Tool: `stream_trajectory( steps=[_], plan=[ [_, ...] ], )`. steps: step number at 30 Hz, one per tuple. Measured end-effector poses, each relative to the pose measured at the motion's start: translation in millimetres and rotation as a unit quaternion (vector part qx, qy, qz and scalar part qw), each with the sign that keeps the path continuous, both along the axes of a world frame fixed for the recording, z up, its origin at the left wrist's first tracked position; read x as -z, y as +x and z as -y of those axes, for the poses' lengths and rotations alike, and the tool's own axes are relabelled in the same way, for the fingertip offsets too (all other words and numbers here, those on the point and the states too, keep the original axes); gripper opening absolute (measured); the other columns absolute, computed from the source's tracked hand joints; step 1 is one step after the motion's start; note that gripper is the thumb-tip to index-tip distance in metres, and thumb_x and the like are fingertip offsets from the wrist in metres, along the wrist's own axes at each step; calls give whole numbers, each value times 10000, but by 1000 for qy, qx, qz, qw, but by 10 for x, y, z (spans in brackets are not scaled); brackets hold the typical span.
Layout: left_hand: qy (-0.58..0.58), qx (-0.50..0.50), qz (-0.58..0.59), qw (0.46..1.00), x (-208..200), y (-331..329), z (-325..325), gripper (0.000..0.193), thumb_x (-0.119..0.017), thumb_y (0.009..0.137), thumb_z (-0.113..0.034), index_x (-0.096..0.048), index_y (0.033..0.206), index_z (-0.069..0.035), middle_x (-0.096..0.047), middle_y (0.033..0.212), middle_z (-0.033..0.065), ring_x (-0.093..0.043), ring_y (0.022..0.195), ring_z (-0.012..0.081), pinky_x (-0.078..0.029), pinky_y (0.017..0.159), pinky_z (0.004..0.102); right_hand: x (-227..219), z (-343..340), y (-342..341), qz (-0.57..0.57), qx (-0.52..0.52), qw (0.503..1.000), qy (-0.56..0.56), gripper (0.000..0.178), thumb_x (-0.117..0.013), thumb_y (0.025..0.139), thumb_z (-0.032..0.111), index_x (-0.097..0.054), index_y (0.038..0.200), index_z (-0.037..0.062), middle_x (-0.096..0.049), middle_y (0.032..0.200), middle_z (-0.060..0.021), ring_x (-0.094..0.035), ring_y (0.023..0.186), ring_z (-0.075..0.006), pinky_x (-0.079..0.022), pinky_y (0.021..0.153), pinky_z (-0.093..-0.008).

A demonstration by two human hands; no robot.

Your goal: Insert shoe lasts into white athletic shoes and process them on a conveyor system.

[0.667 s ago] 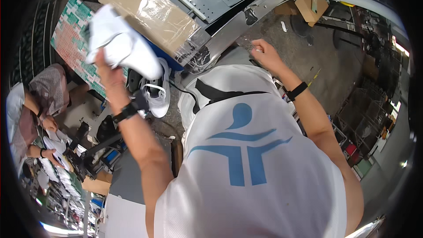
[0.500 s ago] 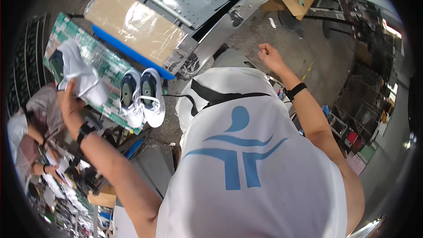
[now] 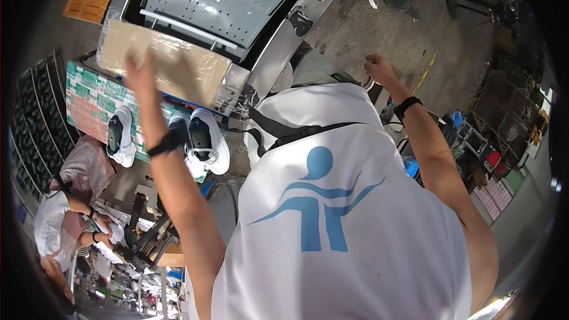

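And here we have the left hand (image 3: 141,71), blurred, fingers spread and empty, over a wrapped cardboard box (image 3: 198,80); whether it touches, we can't tell. Well apart from it, out on the right, the right hand (image 3: 381,70) has its fingers curled, pinching what looks like a thin dark sliver (image 3: 365,56), too small for us to name. Down on the patterned board (image 3: 86,92), green, white and reddish, we spot a lone white shoe (image 3: 123,149), and just right of it a pair of white shoes (image 3: 203,139), partly behind the left forearm. Now to the markings: a pale mark sits on a dark insole, too tiny for us to read, and the board's print is just as fine. Boldest of all, across our white shirt (image 3: 379,225), runs a blue emblem (image 3: 320,163), a round head above wavy strokes and two upright bars.
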State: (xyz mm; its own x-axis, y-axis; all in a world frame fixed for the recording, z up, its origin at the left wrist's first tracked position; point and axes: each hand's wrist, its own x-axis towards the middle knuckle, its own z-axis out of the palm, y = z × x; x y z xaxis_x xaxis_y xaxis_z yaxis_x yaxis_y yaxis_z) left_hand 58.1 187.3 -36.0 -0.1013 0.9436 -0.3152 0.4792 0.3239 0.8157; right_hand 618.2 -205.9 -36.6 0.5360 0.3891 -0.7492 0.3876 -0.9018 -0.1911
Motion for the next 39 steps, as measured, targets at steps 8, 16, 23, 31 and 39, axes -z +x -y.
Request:
stream_trajectory(
  steps=[8,16,23,31,39],
  plan=[
    [-204,-267,190,923,371,3400,-1098,1509,-965,812,-345,235,1669,-26,-336,1702,268,-526,1442,397,-425,1215,581,-371,-321,19,-46,16,996,71,632,-680,874,301,-618,1433,12,-727,1273,-243,-715,1165,-385,-547,1016,-444],
    [-113,-116,386,908,591,2971,-1038,579,-831,957,-204,-568,1439,-16,-671,1375,142,-689,1227,317,-631,995,545,-215,487,210,23,85,996,-14,649,-688,863,325,-621,1425,8,-734,1265,-269,-714,1183,-419,-555,1019,-465],
    [-137,45,444,884,-60,1537,-431,571,-699,1034,-197,-512,1533,8,-646,1472,150,-634,1324,257,-515,1139,422,-223,143,220,29,60,998,17,632,-687,863,309,-630,1419,14,-737,1267,-274,-712,1185,-429,-557,1020,-465],
    [151,137,-73,976,-84,817,286,958,-910,870,-287,-411,1593,94,-453,1635,294,-428,1531,414,-348,1269,493,528,-406,25,111,-222,959,133,451,-705,941,261,-630,1334,53,-735,1098,-183,-723,1057,-367,-565,905,-452],
    [78,369,-350,857,-462,1786,54,1244,-1008,657,-389,-325,1676,-183,-447,1617,292,-436,1494,477,-324,1189,706,-429,-494,-584,5,-64,971,230,413,-673,957,213,-640,1322,23,-732,1163,-272,-716,1079,-445,-560,955,-479]
  ],
)
